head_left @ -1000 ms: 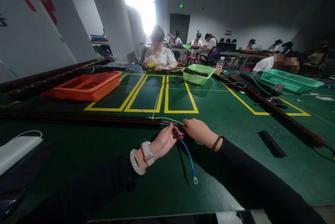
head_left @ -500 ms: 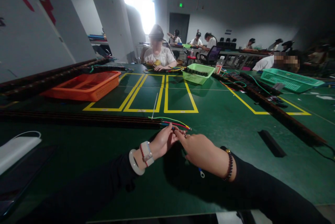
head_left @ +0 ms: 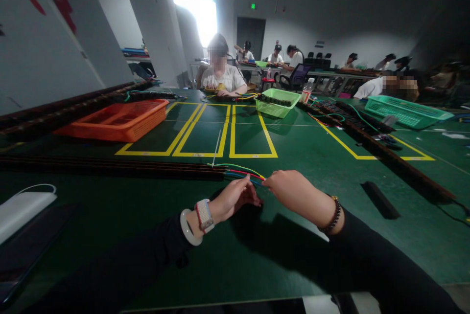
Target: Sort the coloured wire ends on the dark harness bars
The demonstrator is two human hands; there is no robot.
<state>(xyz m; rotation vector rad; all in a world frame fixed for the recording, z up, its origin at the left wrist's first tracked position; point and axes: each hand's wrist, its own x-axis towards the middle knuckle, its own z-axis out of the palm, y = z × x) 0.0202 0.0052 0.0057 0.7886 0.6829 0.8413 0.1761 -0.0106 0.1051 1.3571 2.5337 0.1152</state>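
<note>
Coloured wires (head_left: 240, 173), green-yellow, red and blue, come out of the right end of a long dark strip bundle (head_left: 165, 168) lying across the green table. My right hand (head_left: 297, 199) pinches the wire ends between thumb and fingers; the tips are hidden in the grip. Close by on the left, my left hand (head_left: 235, 199) has its thumb up against the blue wires and its fingers apart from the thumb, curving below them. A thin white cable tie (head_left: 216, 150) stands up from the strip bundle near the wires.
An orange basket (head_left: 134, 130) sits at left, a light green basket (head_left: 278, 108) farther back, and a teal basket (head_left: 407, 112) at right. A short black bar (head_left: 380, 200) lies right of my hands. A white device (head_left: 27, 211) rests at far left. Co-workers sit beyond.
My right hand has moved right and slightly up, away from my left fingers, to the wire ends. My left fingers have opened. The ring terminal seen under my right hand is out of sight.
</note>
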